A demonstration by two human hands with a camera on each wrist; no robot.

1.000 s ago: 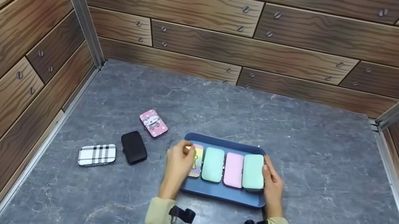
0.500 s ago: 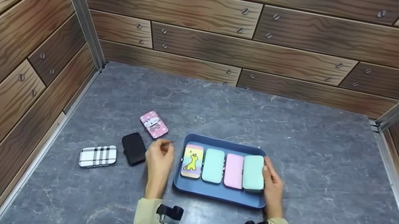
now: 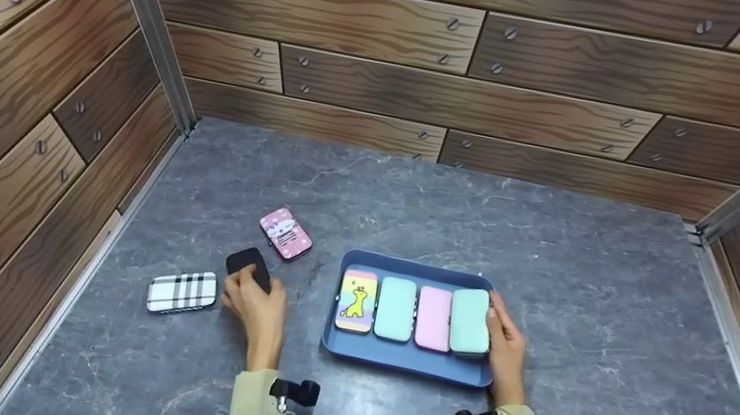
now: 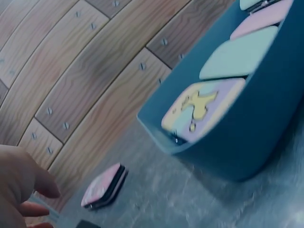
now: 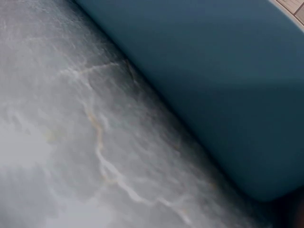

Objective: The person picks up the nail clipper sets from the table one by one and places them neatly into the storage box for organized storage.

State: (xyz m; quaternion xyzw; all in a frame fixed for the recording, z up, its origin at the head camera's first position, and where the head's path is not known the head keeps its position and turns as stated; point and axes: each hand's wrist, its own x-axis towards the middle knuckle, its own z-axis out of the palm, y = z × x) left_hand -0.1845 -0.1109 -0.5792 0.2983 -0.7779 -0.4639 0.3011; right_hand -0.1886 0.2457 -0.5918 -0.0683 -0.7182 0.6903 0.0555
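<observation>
Moved: my left hand [image 3: 256, 306], onto the black case [image 3: 247, 258] left of the tray [image 3: 396, 358]; its grip I cannot tell. My right hand [image 3: 507, 346] holds the tray's right rim.

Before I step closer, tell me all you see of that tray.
The tray is oblong and plain blue, with rounded corners and raised walls, perhaps plastic. It sits flat on the grey surface, long sides running left to right in the head view. Four cases show inside, in a row; the right grip holds its right end.
</observation>
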